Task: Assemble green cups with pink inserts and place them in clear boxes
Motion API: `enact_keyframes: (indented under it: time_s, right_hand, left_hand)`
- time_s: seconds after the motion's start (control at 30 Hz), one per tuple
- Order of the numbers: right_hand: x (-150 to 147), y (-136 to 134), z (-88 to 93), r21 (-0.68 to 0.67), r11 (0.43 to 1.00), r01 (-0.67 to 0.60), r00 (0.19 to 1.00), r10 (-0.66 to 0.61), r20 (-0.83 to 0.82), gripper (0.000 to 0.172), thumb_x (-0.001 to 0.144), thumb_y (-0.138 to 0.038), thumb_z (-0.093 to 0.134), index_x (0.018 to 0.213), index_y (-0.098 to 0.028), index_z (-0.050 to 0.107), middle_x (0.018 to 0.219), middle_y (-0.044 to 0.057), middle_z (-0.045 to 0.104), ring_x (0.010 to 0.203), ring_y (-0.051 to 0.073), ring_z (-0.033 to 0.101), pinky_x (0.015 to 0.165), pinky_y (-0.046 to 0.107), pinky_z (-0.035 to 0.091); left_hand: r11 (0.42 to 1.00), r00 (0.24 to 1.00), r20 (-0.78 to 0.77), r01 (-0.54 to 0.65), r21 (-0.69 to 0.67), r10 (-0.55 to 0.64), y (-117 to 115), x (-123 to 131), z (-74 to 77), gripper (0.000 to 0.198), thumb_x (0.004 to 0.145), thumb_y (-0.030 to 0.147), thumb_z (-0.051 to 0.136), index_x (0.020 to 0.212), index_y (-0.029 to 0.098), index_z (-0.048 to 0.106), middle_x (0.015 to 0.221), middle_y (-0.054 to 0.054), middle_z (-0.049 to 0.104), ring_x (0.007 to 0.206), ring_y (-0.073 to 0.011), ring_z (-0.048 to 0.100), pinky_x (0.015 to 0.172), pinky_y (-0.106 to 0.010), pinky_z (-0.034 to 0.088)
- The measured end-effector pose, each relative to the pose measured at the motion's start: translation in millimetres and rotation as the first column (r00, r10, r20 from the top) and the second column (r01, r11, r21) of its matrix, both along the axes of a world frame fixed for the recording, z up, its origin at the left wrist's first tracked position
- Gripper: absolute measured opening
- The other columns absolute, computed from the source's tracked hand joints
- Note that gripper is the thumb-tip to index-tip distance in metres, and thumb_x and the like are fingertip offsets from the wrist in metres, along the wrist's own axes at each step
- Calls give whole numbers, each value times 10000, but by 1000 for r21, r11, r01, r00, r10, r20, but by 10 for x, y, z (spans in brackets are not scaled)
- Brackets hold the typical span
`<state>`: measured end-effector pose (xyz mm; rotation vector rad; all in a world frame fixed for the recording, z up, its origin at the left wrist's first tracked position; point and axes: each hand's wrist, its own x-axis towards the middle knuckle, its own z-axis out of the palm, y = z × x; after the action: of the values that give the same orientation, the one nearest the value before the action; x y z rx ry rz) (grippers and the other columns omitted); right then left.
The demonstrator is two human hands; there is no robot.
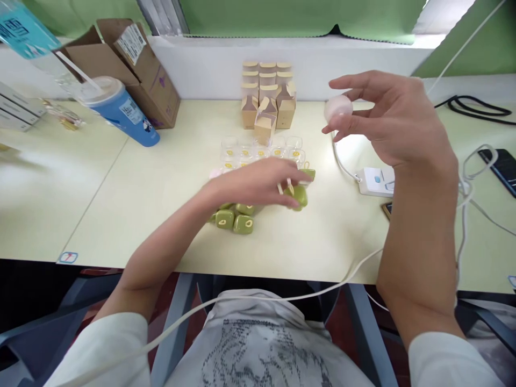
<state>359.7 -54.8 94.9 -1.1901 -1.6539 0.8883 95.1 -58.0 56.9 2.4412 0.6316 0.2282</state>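
Note:
My right hand (407,115) is raised above the table at the right, pinching a small pale, round, smooth piece (337,107) between thumb and fingers. My left hand (266,180) reaches across the middle, its fingers curled on a small glossy green case (299,199); part of that case is hidden by the thumb. Another green piece (308,173) shows just beyond the fingertips. Below my left wrist lie several green cases (243,224) with yellow marks on them. Behind the hand are rows of clear plastic cups (261,152) with yellow marks, partly covered by it.
Small open cardboard boxes (265,126) stand in rows by the wall. At left are a blue drink cup (131,115), a bottle (30,35) and a large carton (157,91). A power strip (374,181), cables and a phone (502,169) lie right. A white cable (282,298) crosses my lap.

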Motion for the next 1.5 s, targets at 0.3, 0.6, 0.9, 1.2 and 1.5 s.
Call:
enact_keyframes:
  time_s: [0.3,0.6,0.9,1.2,1.5]
  right_hand:
    - [-105,-130,66,233,967,-102,984,132,-118,340,851,-271,991,1141,-434,923,1244,18,806,1093,300,773,1060,565,676]
    - [-331,-178,49,241,958,-159,986,140,93,191,981,-325,838,1116,-451,888,1321,4,787,1171,279,772,1058,482,686]
    - [-350,-101,-24,153,988,-29,994,13,107,325,897,-493,903,1206,-425,827,1336,44,822,1342,395,739,1122,590,654]
    - [-349,-159,26,102,995,14,995,-25,99,422,814,-540,988,1164,-401,798,1270,53,859,1299,408,770,1103,608,667]
    - [-400,-182,27,74,997,-18,977,2,215,290,817,-509,970,1066,-455,834,1229,-5,876,1288,405,786,1060,670,690]
  left_hand:
    - [894,697,633,-23,-448,335,530,-302,-243,588,757,312,988,1293,279,750,1406,-51,769,1365,-309,773,1146,-504,681]
    - [907,738,527,-343,-243,420,310,-141,-162,585,909,342,892,1448,293,669,1423,-109,754,1192,-297,848,865,-409,749]
    - [925,755,535,-311,-217,380,254,-101,-150,603,889,258,937,1437,282,688,1368,-89,773,1255,-315,825,969,-467,755]
    - [912,674,618,-249,-327,406,257,-67,-150,540,887,331,924,1372,230,709,1449,-90,772,1333,-309,774,1115,-485,695]
    - [906,657,630,-368,-210,413,187,-29,-113,464,828,205,943,1260,223,776,1347,-78,820,1205,-285,820,1073,-487,712]
